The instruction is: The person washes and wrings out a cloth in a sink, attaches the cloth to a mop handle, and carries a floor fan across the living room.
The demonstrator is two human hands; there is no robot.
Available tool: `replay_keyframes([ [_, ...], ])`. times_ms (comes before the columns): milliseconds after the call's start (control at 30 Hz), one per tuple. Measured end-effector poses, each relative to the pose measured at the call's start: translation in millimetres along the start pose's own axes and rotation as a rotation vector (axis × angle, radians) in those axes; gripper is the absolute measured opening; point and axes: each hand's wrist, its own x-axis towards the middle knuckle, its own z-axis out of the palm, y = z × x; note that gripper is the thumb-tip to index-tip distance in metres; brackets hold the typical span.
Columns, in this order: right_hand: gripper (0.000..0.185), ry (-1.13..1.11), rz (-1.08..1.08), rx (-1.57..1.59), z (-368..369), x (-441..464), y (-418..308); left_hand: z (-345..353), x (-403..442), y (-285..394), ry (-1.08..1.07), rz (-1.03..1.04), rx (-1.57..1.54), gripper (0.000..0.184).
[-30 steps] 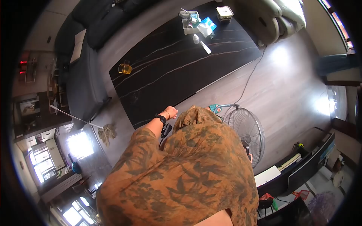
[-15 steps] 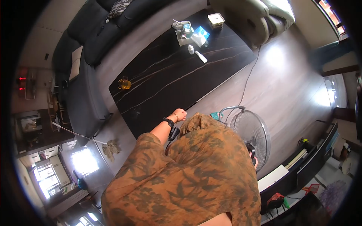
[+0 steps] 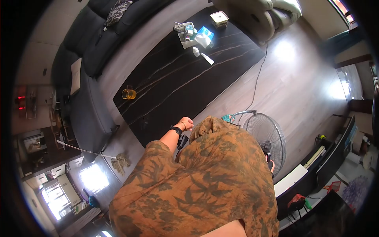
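Observation:
My left hand (image 3: pixel 186 123) hangs beside the near long edge of the black marbled table (image 3: pixel 169 91), apart from it. Its fingers are loosely curled, with nothing seen in them. A black watch (image 3: pixel 177 130) and a bracelet are on that wrist, and a dark object (image 3: pixel 182 142) shows beside the forearm. Of my right hand (image 3: pixel 272 166), only a small part shows past the patterned orange-brown shirt (image 3: pixel 221 170), which hides the rest. This hand is close to the floor fan (image 3: pixel 278 136), by a black part (image 3: pixel 267 153). Whether it grips anything is hidden.
On the table are an amber glass mug (image 3: pixel 128 93), a box of small items (image 3: pixel 184 36), a blue-white pack (image 3: pixel 204 36), a white bottle (image 3: pixel 196 51), a white tube (image 3: pixel 207 59) and a lidded container (image 3: pixel 219 18). A cord (image 3: pixel 257 85) crosses the floor. A mop (image 3: pixel 120 162) lies left.
The head view has shifted slightly, so the room sits a little differently. My left hand has gone from a tighter fist to looser, curled fingers. Slightly more of my right hand's surroundings show.

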Motion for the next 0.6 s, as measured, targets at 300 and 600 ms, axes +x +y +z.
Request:
replay_keyframes([
  [300, 0.046, 0.015, 0.011, -0.006, -7, -17, -18, 5, 38, -10, 0.107, 0.175, 0.098, 0.024],
  [600, 0.048, 0.092, 0.005, -0.163, -4, -18, -23, 8, 23, -5, 0.081, 0.17, 0.057, 0.017],
])
